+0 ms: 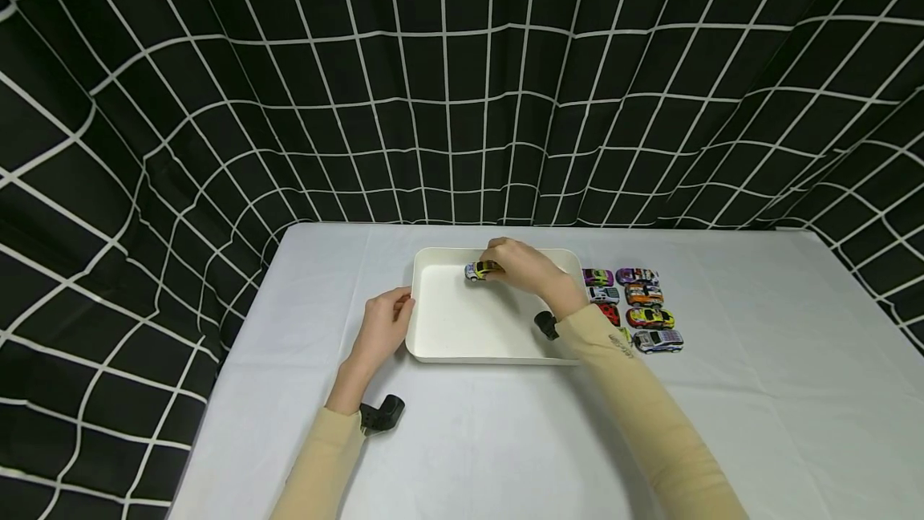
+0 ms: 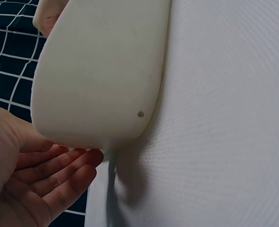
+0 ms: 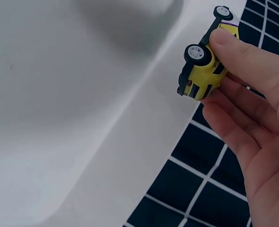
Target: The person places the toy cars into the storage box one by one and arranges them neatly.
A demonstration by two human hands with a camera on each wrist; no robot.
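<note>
My right hand pinches a small yellow toy car with black and white parts between thumb and fingers. In the head view the car is over the back part of a white rectangular tray. The right wrist view shows its wheels and one end, tilted above the tray's wall. My left hand is at the tray's left edge. Its fingers lie fairly straight in the left wrist view, fingertips right at the tray's outer wall.
To the right of the tray, several toy cars stand in two columns, partly hidden by my right forearm. A white cloth covers the table. A black curtain with a white grid hangs behind and at the sides.
</note>
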